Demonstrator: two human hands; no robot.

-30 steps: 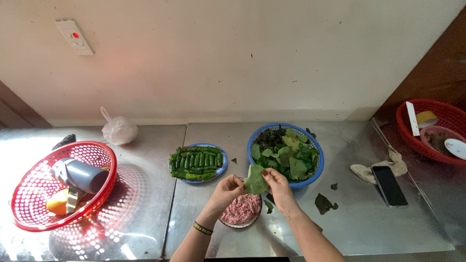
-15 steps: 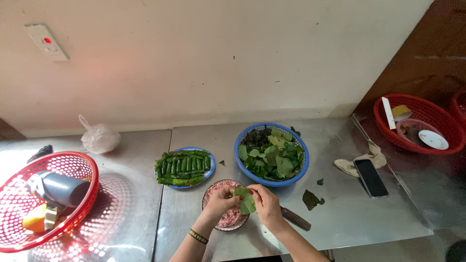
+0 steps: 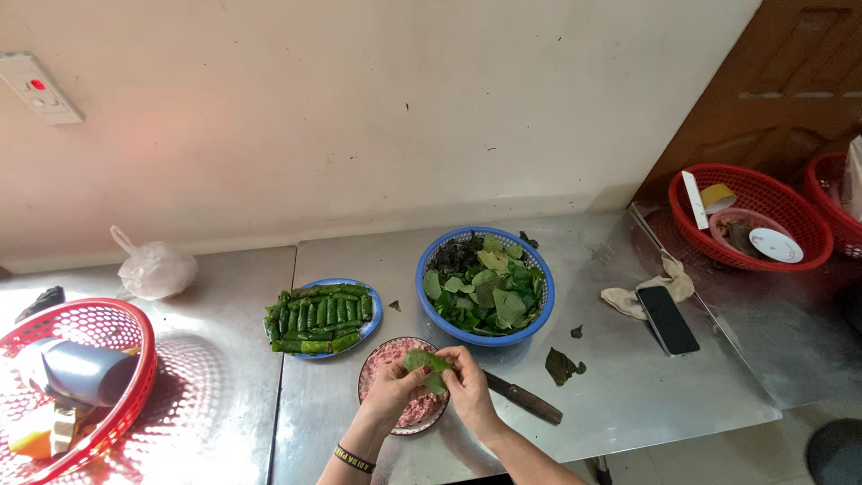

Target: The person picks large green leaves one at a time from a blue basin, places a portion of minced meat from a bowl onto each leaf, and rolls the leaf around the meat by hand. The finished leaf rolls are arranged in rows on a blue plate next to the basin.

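Hands lowered over meat bowl (image 3: pixel 388 357); both hands' fingers (image 3: pixel 415 370) pinching leaf (image 3: pixel 426 362); steel counter (image 3: pixel 628 395), cream wall.

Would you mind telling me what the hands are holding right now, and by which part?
Both hands hold one green leaf over the bowl of minced meat: the left hand pinches its left end, the right hand its right end.

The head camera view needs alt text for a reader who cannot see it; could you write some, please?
Two hands, left hand and right hand, fold a green leaf over a bowl of minced meat on a steel counter. Behind sit a plate of leaf rolls and a blue basket of leaves.
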